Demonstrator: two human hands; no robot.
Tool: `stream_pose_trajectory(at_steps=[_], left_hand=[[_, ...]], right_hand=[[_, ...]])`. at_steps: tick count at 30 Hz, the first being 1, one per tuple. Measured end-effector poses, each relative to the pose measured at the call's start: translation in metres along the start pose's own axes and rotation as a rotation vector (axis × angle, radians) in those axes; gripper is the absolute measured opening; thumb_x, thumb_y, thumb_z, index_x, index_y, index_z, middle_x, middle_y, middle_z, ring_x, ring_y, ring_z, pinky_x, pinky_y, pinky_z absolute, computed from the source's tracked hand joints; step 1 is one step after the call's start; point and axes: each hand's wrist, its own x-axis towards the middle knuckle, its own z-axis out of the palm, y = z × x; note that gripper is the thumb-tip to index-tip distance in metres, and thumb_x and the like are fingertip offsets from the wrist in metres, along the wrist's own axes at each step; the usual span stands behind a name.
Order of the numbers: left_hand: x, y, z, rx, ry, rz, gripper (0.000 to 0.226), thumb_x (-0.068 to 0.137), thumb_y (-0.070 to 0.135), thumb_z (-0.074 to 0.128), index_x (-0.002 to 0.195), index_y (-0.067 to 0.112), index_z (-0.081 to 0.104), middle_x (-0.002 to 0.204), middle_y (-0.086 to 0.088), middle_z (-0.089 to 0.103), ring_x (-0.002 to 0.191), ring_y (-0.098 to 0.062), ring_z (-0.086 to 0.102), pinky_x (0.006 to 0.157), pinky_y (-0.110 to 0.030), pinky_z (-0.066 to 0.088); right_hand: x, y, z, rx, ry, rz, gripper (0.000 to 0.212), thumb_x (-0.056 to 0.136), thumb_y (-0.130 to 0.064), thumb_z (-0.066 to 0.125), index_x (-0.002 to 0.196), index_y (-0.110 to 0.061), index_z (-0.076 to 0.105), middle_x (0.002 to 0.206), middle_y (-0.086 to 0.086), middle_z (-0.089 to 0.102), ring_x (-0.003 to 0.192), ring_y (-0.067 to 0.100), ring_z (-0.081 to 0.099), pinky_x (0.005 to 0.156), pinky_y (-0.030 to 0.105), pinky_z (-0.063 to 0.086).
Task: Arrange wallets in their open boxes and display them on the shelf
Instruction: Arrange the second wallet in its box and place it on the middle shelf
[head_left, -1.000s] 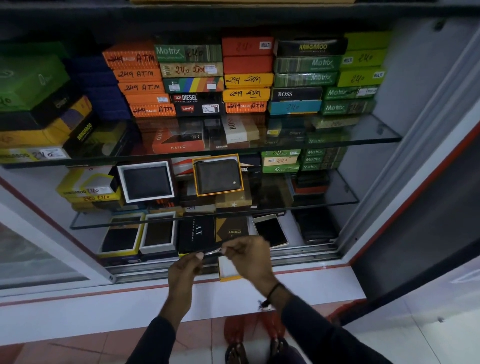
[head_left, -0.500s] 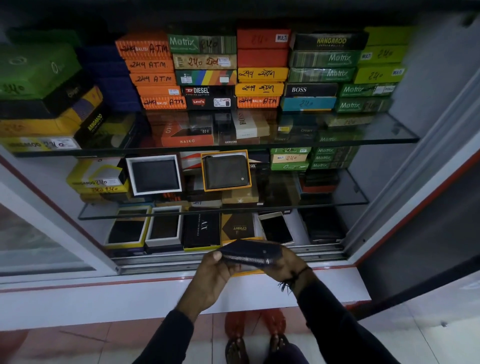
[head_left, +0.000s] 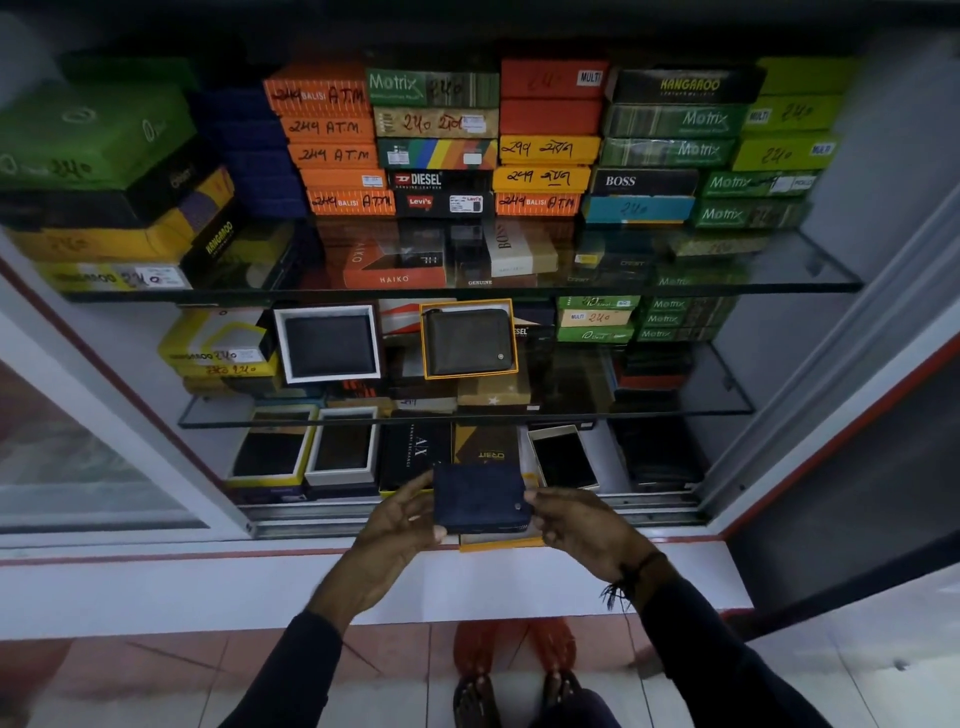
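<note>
A dark blue zip wallet (head_left: 479, 498) is held flat between both hands in front of the cabinet's bottom track. My left hand (head_left: 400, 525) grips its left edge and my right hand (head_left: 576, 522) its right edge. Just under the wallet lies an orange open box (head_left: 501, 543), mostly hidden, on the white ledge (head_left: 208, 587). On the middle glass shelf (head_left: 675, 408) stand two open boxes showing wallets: a white-rimmed one (head_left: 328, 344) and an orange-rimmed one (head_left: 469, 339). On the bottom level lie two more open boxes with wallets (head_left: 306, 449).
The top glass shelf (head_left: 779, 280) carries stacks of closed orange, green, yellow and black wallet boxes. A phone-like box (head_left: 563, 457) and dark closed boxes (head_left: 415, 452) lie on the bottom level. A sliding glass door (head_left: 78, 441) stands at the left. My feet show on the tiled floor below.
The wallet was held edge-on with its zip pulled, then turned; now it lies flat, face up, between both hands. The view has moved closer to the shelves.
</note>
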Motion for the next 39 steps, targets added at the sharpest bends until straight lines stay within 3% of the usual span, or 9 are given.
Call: stream_pose_trajectory(at_steps=[3,7,11,17,21,24,30,35,39], left_hand=[[0.003,-0.001,0.007,0.096,0.048,0.033,0.056,0.083,-0.002,0.074,0.131,0.025,0.061,0.114,0.002,0.079,0.103,-0.019,0.074,0.075,-0.025,0.059],[0.001,-0.002,0.029,0.542,0.35,0.427,0.05,0.075,-0.018,0.074,0.097,0.027,0.068,0.1,0.009,0.077,0.1,-0.012,0.071,0.085,-0.026,0.059],[0.003,-0.011,0.043,0.719,0.393,0.75,0.042,0.056,-0.023,0.083,0.087,0.002,0.07,0.111,-0.01,0.064,0.11,-0.008,0.062,0.089,-0.022,0.056],[0.011,-0.011,0.042,0.498,0.415,0.441,0.045,0.074,-0.009,0.082,0.096,0.029,0.074,0.094,0.003,0.076,0.089,-0.012,0.073,0.078,-0.02,0.059],[0.021,-0.026,0.045,0.421,0.408,0.191,0.028,0.078,0.005,0.084,0.082,0.032,0.078,0.075,0.011,0.079,0.077,-0.011,0.074,0.07,-0.022,0.059],[0.033,-0.035,0.048,0.518,0.476,0.095,0.018,0.078,0.005,0.083,0.073,0.021,0.078,0.07,0.004,0.076,0.073,-0.018,0.071,0.068,-0.025,0.056],[0.048,-0.039,0.044,0.701,0.561,0.043,0.005,0.081,0.01,0.08,0.078,0.009,0.076,0.081,-0.01,0.079,0.079,-0.026,0.074,0.079,-0.037,0.061],[0.052,-0.036,0.045,0.837,0.436,-0.115,0.022,0.087,0.023,0.074,0.071,0.008,0.076,0.078,-0.009,0.076,0.078,-0.025,0.07,0.074,-0.035,0.056],[0.038,-0.031,0.058,0.786,0.446,0.051,0.026,0.081,0.02,0.081,0.059,0.029,0.07,0.065,0.016,0.07,0.071,-0.013,0.069,0.066,-0.027,0.053]], right_hand=[[0.0,-0.002,0.004,-0.137,0.123,-0.146,0.024,0.084,-0.009,0.073,0.106,-0.001,0.072,0.089,0.01,0.066,0.074,0.016,0.058,0.064,0.026,0.044],[0.003,-0.004,0.013,-0.324,0.216,-0.426,0.023,0.078,0.016,0.068,0.102,0.013,0.068,0.096,0.013,0.071,0.084,0.019,0.068,0.065,0.018,0.056],[0.007,-0.003,0.021,0.043,0.156,-0.455,0.033,0.086,0.022,0.039,0.074,0.007,0.065,0.075,0.014,0.071,0.079,0.022,0.07,0.072,0.027,0.06],[0.02,0.011,-0.001,-0.052,0.254,-0.47,0.025,0.086,0.019,0.054,0.09,0.002,0.07,0.088,0.012,0.074,0.081,0.023,0.071,0.074,0.032,0.059],[0.037,0.019,-0.009,-0.237,0.432,-0.396,0.023,0.078,0.013,0.072,0.101,0.01,0.072,0.085,0.007,0.077,0.073,0.011,0.073,0.081,0.033,0.061],[0.048,0.025,-0.004,-0.44,0.538,-0.335,0.022,0.077,0.002,0.078,0.098,0.007,0.075,0.092,0.014,0.077,0.089,0.029,0.072,0.096,0.048,0.055],[0.056,0.022,-0.001,-1.01,0.622,-0.193,0.023,0.075,-0.03,0.08,0.092,-0.013,0.078,0.095,0.003,0.078,0.082,0.018,0.069,0.072,0.023,0.048],[0.051,0.022,-0.005,-0.843,0.59,-0.015,0.026,0.072,-0.033,0.08,0.075,-0.008,0.075,0.082,0.009,0.073,0.077,0.02,0.061,0.074,0.031,0.052],[0.022,0.016,-0.011,-0.553,0.667,-0.181,0.022,0.065,-0.024,0.089,0.076,-0.007,0.079,0.082,0.013,0.078,0.081,0.03,0.072,0.082,0.044,0.059]])
